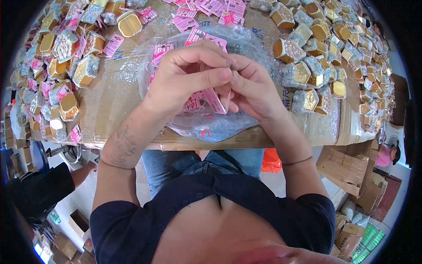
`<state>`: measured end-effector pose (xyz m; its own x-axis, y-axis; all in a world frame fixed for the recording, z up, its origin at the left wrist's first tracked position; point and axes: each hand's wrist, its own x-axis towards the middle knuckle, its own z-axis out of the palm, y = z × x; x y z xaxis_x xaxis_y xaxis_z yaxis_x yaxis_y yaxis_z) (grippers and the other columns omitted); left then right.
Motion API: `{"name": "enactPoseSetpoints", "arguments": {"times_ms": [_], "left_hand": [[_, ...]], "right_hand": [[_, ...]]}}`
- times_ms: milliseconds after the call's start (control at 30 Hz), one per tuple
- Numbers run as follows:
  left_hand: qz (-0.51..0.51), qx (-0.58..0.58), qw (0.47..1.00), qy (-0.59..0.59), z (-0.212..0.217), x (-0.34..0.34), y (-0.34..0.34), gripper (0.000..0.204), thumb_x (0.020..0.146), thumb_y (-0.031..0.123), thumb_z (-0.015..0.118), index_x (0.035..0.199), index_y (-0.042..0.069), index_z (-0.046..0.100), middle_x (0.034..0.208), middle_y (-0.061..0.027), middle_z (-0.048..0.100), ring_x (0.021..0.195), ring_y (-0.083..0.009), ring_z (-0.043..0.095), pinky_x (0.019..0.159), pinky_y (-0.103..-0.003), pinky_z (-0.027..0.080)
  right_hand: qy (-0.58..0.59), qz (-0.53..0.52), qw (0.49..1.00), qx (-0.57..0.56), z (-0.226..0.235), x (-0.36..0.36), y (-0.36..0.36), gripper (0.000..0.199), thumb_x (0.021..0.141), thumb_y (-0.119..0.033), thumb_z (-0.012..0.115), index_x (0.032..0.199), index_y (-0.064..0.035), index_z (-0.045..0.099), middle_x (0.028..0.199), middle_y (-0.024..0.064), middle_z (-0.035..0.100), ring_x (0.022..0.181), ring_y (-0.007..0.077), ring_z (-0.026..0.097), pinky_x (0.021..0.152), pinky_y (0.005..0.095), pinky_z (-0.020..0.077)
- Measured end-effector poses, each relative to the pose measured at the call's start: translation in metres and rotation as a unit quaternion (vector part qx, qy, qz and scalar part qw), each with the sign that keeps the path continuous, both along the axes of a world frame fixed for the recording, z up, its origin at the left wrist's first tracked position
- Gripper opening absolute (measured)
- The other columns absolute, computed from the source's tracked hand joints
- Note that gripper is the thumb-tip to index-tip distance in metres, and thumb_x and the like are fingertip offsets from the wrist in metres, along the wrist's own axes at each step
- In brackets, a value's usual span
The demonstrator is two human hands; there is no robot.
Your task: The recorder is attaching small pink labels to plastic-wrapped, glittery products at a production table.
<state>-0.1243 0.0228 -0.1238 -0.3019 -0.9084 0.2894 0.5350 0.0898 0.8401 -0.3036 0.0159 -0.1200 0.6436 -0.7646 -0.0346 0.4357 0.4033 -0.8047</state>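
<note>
The pink card (214, 101) is just below the meeting point of the two hands, at about five o'clock from the left grip (187, 75) and eight o'clock from the right grip (257, 90). It is over the clear plastic bag (215, 130), which lies spread on the cardboard-covered worktop (116, 81) straight in front of the person.

The card is thin and stands tilted, its long face slanting toward five o'clock. It is pale to bright pink, with a whitish edge at its right end; its upper part is hidden behind the fingers. More pink tags (161, 52), some striped with white, lie in the bag at ten o'clock from the hands.

Both grips are narrow. The left thumb and forefinger reach toward two o'clock, tips close together; the right thumb and forefinger come in from four o'clock to meet them. Whatever is pinched there is too small to make out. The right hand's lower fingers are curled beside the card's right end; which hand bears the card cannot be told.

Toward ten o'clock on the worktop is a heap of gold containers (69, 105) with glittery silver wrapping and pink tags among them; toward two o'clock, a larger gold-and-silver heap (315, 59).
</note>
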Motion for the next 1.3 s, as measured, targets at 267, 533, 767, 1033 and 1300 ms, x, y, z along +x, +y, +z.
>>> {"name": "enactPoseSetpoints", "arguments": {"times_ms": [267, 533, 767, 1033, 1300], "left_hand": [[-0.043, 0.078, 0.996, 0.017, 0.006, 0.001, 0.003, 0.007, 0.081, -0.004, 0.067, 0.083, 0.002, 0.063, 0.100, -0.0084, 0.060, 0.093, -0.0181, 0.060, 0.085, -0.032, 0.050], [0.141, -0.182, 0.951, -0.205, 0.004, 0.003, -0.001, 0.007, 0.083, -0.005, 0.067, 0.087, 0.000, 0.064, 0.088, -0.0059, 0.060, 0.081, -0.0135, 0.060, 0.072, -0.026, 0.049], [0.034, -0.052, 0.977, -0.204, 0.006, -0.001, 0.002, 0.006, 0.084, -0.006, 0.064, 0.086, -0.003, 0.060, 0.089, -0.0060, 0.059, 0.082, -0.0126, 0.065, 0.070, -0.022, 0.053], [-0.132, 0.083, 0.981, -0.117, 0.007, 0.006, -0.003, 0.009, 0.089, 0.001, 0.064, 0.095, -0.004, 0.061, 0.091, -0.0109, 0.067, 0.083, -0.0157, 0.068, 0.068, -0.025, 0.056], [-0.289, 0.222, 0.931, -0.026, 0.009, 0.015, -0.006, 0.010, 0.090, 0.004, 0.064, 0.097, -0.003, 0.061, 0.087, -0.0116, 0.067, 0.077, -0.0174, 0.069, 0.065, -0.027, 0.058]], "right_hand": [[0.027, -0.002, 1.000, -0.009, -0.001, -0.001, 0.001, 0.017, 0.096, -0.020, 0.060, 0.095, -0.0045, 0.055, 0.074, 0.0023, 0.058, 0.057, 0.0091, 0.055, 0.048, 0.0213, 0.0408], [0.172, -0.201, 0.894, -0.361, 0.012, -0.012, -0.010, 0.017, 0.086, -0.005, 0.068, 0.102, -0.0039, 0.062, 0.093, 0.0044, 0.062, 0.079, 0.0125, 0.060, 0.065, 0.0244, 0.0482], [0.302, -0.209, 0.706, -0.605, 0.017, -0.023, -0.018, 0.022, 0.075, -0.001, 0.069, 0.097, -0.0066, 0.066, 0.090, 0.0063, 0.063, 0.081, 0.0252, 0.063, 0.068, 0.0316, 0.0507], [0.277, -0.294, 0.517, -0.755, 0.011, -0.016, -0.017, 0.021, 0.067, -0.015, 0.067, 0.088, -0.0174, 0.065, 0.087, -0.0026, 0.062, 0.075, 0.0207, 0.062, 0.061, 0.0330, 0.0487], [0.236, -0.288, 0.526, -0.764, 0.010, -0.018, -0.010, 0.021, 0.069, -0.015, 0.066, 0.090, -0.0160, 0.066, 0.088, 0.0001, 0.064, 0.074, 0.0217, 0.063, 0.060, 0.0331, 0.0492]]}}
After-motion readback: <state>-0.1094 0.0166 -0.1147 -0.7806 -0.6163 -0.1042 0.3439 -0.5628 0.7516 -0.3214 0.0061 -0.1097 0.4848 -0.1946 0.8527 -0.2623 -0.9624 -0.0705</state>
